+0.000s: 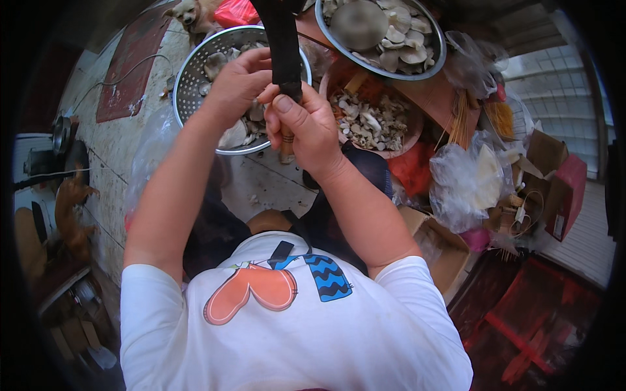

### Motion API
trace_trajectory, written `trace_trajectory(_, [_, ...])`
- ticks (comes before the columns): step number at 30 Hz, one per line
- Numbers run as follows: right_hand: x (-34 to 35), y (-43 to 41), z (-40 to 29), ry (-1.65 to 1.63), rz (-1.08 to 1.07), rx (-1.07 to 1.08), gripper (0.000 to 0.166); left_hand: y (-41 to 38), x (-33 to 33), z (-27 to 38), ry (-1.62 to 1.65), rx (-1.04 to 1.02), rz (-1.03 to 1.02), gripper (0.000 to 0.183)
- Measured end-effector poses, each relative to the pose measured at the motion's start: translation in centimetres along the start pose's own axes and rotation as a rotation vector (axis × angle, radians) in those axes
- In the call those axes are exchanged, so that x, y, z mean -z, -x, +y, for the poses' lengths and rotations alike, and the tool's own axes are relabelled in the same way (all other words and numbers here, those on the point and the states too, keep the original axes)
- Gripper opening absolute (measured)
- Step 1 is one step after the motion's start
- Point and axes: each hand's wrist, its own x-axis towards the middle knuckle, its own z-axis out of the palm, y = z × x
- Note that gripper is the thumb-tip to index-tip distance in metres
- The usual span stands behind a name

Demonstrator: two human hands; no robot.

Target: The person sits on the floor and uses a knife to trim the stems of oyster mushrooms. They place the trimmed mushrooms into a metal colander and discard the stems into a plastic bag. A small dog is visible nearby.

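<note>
My right hand grips the wooden handle of a large knife, its dark blade pointing up and away from me. Close to the blade's left side is my left hand, with fingertips partly hidden behind the blade; whether it holds something I cannot tell. Both hands are above a perforated metal colander containing oyster mushrooms. A pink basin to the right holds cut mushroom stems and small pieces. Beyond it, a metal basin is piled with oyster mushrooms.
A light dog is beyond the colander near a red plastic bag. Another brown animal lies at left. Clear plastic bags, thin sticks and cardboard boxes crowd the right. A cable crosses the tiled floor.
</note>
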Motion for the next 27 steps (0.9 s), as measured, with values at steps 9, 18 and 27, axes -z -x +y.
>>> trace_trajectory(9, [-2.1,0.1,2.6,0.132,-0.026,-0.283,0.023,15.2,19.1,-7.6,0.128,0.293,0.762,0.025])
trace_trajectory(18, [-4.8,-1.8,7.7,0.274,-0.049,-0.444,0.027,27.1,19.5,-28.5,0.179,0.631,1.068,0.028])
trace_trajectory(27, [-5.8,-3.1,10.5,0.374,-0.076,-0.546,0.034,21.8,17.5,-34.3,0.151,0.668,0.743,0.038])
